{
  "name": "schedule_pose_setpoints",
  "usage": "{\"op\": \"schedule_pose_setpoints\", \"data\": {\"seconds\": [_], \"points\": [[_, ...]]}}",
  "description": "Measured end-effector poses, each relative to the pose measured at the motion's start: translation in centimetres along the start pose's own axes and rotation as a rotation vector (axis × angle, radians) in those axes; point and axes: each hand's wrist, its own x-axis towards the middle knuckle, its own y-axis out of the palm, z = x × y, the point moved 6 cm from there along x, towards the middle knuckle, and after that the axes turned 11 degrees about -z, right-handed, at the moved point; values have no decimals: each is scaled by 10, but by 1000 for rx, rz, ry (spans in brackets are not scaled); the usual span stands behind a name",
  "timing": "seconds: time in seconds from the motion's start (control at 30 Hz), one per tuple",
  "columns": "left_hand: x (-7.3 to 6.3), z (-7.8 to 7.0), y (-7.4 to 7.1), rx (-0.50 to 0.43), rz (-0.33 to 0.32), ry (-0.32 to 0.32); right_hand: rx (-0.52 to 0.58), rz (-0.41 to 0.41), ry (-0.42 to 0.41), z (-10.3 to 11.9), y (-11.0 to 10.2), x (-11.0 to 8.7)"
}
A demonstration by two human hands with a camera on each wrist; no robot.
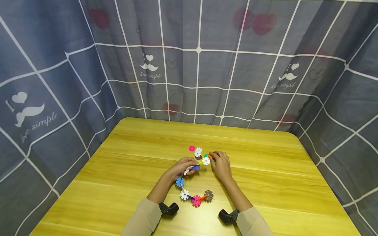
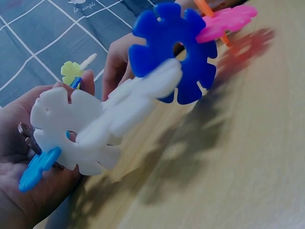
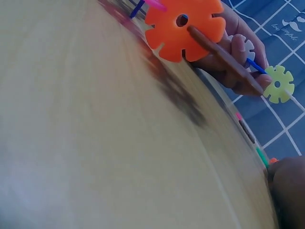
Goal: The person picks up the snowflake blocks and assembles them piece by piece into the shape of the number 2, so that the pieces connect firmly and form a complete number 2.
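Observation:
My left hand (image 1: 185, 166) grips a chain of notched plastic snowflake discs above the table. From its fingertips stick out a blue disc (image 1: 196, 167), an edge-on yellow disc (image 1: 200, 163) and a white disc (image 1: 205, 161). Below the hand the chain curves round through a light blue disc (image 1: 180, 182), a white disc (image 1: 184, 194), a pink disc (image 1: 196, 201) and, past an orange one, a brown disc (image 1: 208, 195). My right hand (image 1: 221, 165) is lowered at a loose orange disc (image 1: 211, 156) and a green disc (image 1: 206, 155); its fingertips are hidden, so a grasp cannot be made out.
Loose pink (image 1: 192, 148), white (image 1: 198, 150) and brown discs (image 1: 199, 157) lie just beyond the left hand on the wooden table (image 1: 265, 170). A checked blue-grey curtain (image 1: 183, 65) hangs behind the table and at both sides.

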Motion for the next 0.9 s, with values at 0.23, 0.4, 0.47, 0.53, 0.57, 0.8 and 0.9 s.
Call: {"op": "schedule_pose_setpoints", "data": {"seconds": [0.23, 0.4, 0.47, 0.53, 0.57, 0.8, 0.9], "points": [[1, -1, 0, 1, -16, -4, 128, -81, 57, -3, -7, 2], [2, 1, 0, 5, -7, -12, 552, -97, 307, -17, -13, -3], [3, 2, 1, 9, 2, -11, 728, -76, 405, -22, -14, -6], [2, 1, 1, 10, 5, -4, 841, -46, 466, -24, -13, -9], [2, 1, 1, 9, 2, -2, 883, -28, 487, -24, -14, -10], [1, 0, 0, 15, -24, -9, 935, 27, 494, -19, -14, -15], [1, 0, 1, 18, -22, -16, 941, 20, 457, -18, -15, -17]]}}
